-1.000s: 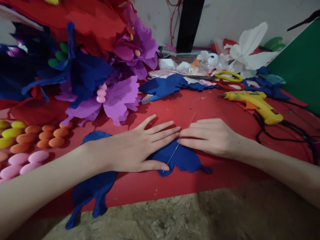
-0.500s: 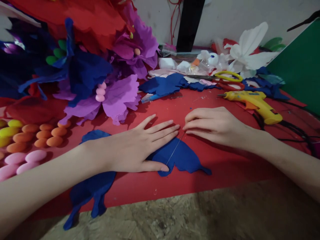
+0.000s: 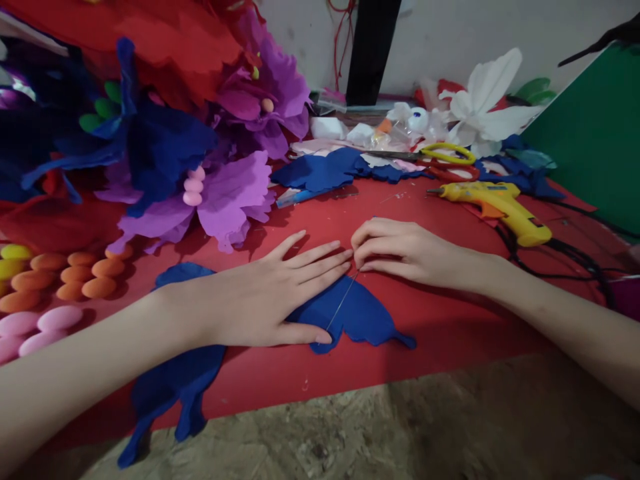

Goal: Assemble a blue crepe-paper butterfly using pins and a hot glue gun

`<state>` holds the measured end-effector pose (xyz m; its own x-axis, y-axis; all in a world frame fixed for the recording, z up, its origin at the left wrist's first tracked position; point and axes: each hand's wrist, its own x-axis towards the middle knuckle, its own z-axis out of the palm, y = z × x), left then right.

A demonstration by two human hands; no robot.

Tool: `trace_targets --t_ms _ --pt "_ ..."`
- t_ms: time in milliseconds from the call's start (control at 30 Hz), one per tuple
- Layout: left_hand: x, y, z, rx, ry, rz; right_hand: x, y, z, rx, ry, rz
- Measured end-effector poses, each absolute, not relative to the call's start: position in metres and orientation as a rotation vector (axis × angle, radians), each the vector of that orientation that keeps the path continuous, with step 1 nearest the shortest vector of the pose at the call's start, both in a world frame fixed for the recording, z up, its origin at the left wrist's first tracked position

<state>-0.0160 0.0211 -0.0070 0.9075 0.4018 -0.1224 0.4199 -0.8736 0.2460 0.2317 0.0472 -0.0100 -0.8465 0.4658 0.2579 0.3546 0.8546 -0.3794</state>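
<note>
My left hand lies flat, palm down, across a blue cut-out with a wavy edge, fingers stretched out and thumb apart. A thin wire runs over this cut-out from beside my left thumb up to the fingertips of my right hand. Those fingertips are pinched together at the wire's upper end, close to my left fingertips. Under my left wrist lies a second blue cut-out, its narrow tails hanging past the front edge of the red surface. My left palm hides part of the first cut-out.
A yellow glue gun with a black cable lies right on the red surface. Yellow-handled scissors rest behind, among blue scraps and a white flower. Large purple flowers and orange oval pieces fill the left.
The view has shifted slightly, moving everything a little left. My right hand has come slightly closer to my left fingertips, still pinching the wire. My left hand stays flat on the cut-out.
</note>
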Motion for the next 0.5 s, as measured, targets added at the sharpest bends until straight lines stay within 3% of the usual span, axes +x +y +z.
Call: trace_targets --t_ms 500 --pt "-0.0165 0.0204 -0.0036 2.754 0.617 -0.069 0.2275 0.0432 -0.0047 -0.674 -2.791 0.355"
